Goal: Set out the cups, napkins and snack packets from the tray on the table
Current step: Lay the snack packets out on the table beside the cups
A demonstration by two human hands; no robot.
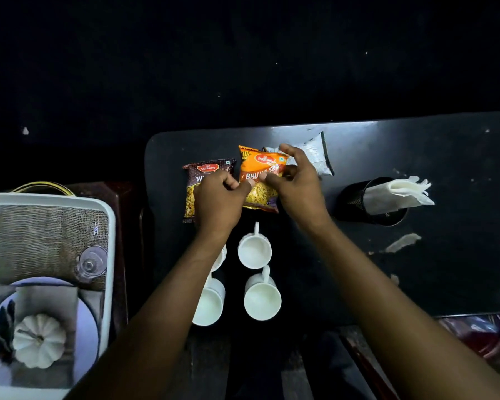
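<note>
Head view: both hands pinch the orange snack packet (pixel 261 180) over the dark surface (pixel 416 269), left hand (pixel 218 199) on its left edge, right hand (pixel 296 183) on its right. Probably light, crinkly and slippery, it is best gripped by the sealed edges.

Left hand (pixel 218 197) covers the lower half of the brown packet (pixel 207 173); label reads only "MI…". Right hand (pixel 296 186) hides the right edge of the orange packet (pixel 260 180) and the near end of the silver packet (pixel 315 154) behind it. Left forearm crosses two of the four cups (pixel 211 301) (one nearly gone). Tray (pixel 110 255) cut by left and bottom edges. Counter (pixel 459 255) runs off right.
</note>
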